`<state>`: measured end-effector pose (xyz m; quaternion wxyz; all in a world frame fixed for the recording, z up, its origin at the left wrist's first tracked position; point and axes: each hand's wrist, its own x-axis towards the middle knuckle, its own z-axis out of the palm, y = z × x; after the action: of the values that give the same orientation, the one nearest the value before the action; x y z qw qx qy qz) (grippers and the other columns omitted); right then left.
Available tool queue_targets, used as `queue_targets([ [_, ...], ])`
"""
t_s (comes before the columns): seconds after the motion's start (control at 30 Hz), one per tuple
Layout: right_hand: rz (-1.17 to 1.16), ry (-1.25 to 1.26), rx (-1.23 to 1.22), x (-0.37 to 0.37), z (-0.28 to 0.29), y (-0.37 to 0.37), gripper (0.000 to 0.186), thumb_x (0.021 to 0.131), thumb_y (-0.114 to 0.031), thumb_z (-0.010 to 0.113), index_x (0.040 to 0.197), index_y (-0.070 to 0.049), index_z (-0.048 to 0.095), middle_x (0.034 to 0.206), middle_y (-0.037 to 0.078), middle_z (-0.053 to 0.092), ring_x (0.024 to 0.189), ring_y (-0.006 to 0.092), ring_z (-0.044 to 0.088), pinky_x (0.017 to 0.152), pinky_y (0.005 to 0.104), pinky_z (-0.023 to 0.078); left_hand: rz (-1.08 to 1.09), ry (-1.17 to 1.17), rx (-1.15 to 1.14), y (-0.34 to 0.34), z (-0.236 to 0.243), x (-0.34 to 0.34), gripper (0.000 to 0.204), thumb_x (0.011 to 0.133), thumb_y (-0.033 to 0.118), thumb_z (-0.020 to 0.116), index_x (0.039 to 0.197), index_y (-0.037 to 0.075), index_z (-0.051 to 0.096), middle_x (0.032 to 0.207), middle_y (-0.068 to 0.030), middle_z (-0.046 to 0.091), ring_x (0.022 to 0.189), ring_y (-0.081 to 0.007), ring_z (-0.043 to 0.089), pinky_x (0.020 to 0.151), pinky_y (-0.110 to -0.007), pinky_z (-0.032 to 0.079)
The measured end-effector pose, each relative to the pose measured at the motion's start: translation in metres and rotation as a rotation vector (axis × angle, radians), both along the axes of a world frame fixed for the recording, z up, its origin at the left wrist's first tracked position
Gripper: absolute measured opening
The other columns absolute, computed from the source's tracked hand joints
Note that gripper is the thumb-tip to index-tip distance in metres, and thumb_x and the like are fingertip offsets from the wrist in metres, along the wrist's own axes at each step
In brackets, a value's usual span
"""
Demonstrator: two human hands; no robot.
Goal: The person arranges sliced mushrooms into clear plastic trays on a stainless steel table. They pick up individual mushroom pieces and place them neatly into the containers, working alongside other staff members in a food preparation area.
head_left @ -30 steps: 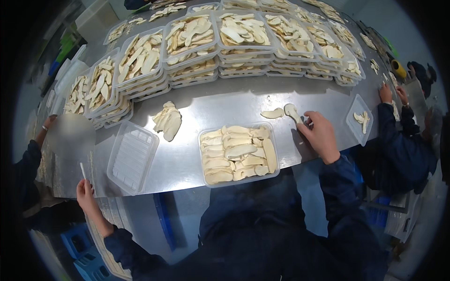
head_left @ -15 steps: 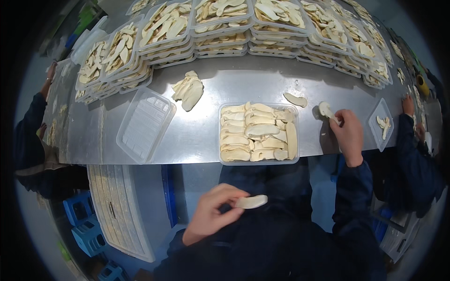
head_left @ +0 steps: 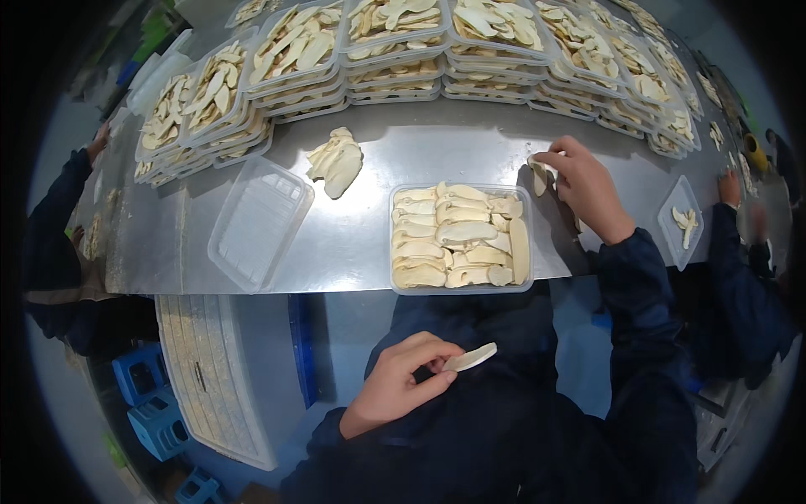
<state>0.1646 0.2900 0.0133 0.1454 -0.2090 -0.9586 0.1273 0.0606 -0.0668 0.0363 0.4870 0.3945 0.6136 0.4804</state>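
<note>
In the head view my left hand [head_left: 403, 382] is below the table edge, in front of my body. Its thumb and fingers pinch one end of a pale mushroom slice [head_left: 473, 358]. Out over the tabletop, my right hand [head_left: 583, 181] has its fingertips closed on another mushroom slice [head_left: 538, 177], close to the metal surface. My fingers hide part of that slice, so I cannot tell whether it is one slice or two together. Between my hands and nearer the edge, a clear plastic tray [head_left: 460, 291] is filled with neat rows of mushroom slices [head_left: 466, 233].
An unused-looking clear tray [head_left: 256, 223] stands left, beside a small heap of slices [head_left: 337, 163]. Stacked full trays [head_left: 395, 63] line the back of the steel table [head_left: 353, 244]. A tray with few slices [head_left: 684, 225] sits right. Other people work at both sides.
My right hand has moved left and farther away, to where a loose slice lay on the table. My left hand has shifted slightly right and up, its slice now tilted.
</note>
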Motion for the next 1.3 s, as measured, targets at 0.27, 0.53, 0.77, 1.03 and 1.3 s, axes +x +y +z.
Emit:
queue_targets([
  [0.27, -0.267, -0.135, 0.088, -0.003, 0.005, -0.022, 0.027, 0.079, -0.027, 0.07, 0.087, -0.002, 0.066, 0.085, 0.012, 0.061, 0.086, 0.0305, 0.061, 0.072, 0.0409, 0.051, -0.086, -0.001, -0.051, 0.014, 0.001, -0.004, 0.022, 0.085, 0.001, 0.067, 0.108, 0.0, 0.068, 0.093, -0.0065, 0.062, 0.081, -0.0135, 0.059, 0.073, -0.025, 0.048],
  [0.53, -0.194, 0.084, 0.135, 0.0, -0.002, -0.026, 0.015, 0.077, -0.014, 0.068, 0.086, -0.005, 0.061, 0.085, 0.011, 0.057, 0.084, 0.0328, 0.059, 0.072, 0.0412, 0.05, -0.072, -0.003, -0.03, 0.006, -0.009, -0.003, 0.022, 0.089, 0.009, 0.067, 0.11, 0.004, 0.067, 0.09, -0.0055, 0.058, 0.076, -0.0132, 0.06, 0.065, -0.026, 0.048],
  [0.77, 0.15, 0.034, -0.083, -0.011, 0.03, -0.127, 0.023, 0.075, -0.007, 0.07, 0.093, -0.004, 0.056, 0.085, 0.011, 0.054, 0.079, 0.0307, 0.06, 0.065, 0.0385, 0.05, -0.114, 0.02, -0.009, 0.009, -0.021, -0.001, 0.026, 0.087, 0.007, 0.068, 0.113, 0.002, 0.066, 0.094, -0.0068, 0.06, 0.079, -0.0151, 0.06, 0.069, -0.026, 0.049],
  [1.03, 0.204, 0.031, -0.005, -0.022, 0.015, -0.136, 0.026, 0.075, -0.005, 0.07, 0.096, -0.001, 0.055, 0.085, 0.013, 0.052, 0.08, 0.0315, 0.058, 0.066, 0.0394, 0.049, -0.09, 0.074, 0.017, 0.007, -0.023, -0.003, 0.027, 0.086, 0.006, 0.069, 0.112, 0.002, 0.066, 0.092, -0.0078, 0.061, 0.078, -0.0164, 0.061, 0.068, -0.026, 0.05],
  [1.3, 0.392, 0.04, -0.209, 0.007, 0.049, -0.138, 0.03, 0.075, -0.011, 0.074, 0.101, -0.002, 0.062, 0.096, 0.013, 0.06, 0.085, 0.032, 0.061, 0.072, 0.0382, 0.051, 0.018, -0.011, -0.028, 0.019, -0.022, -0.011, 0.017, 0.091, 0.008, 0.06, 0.103, -0.003, 0.066, 0.086, -0.0088, 0.065, 0.068, -0.0139, 0.06, 0.064, -0.026, 0.049],
])
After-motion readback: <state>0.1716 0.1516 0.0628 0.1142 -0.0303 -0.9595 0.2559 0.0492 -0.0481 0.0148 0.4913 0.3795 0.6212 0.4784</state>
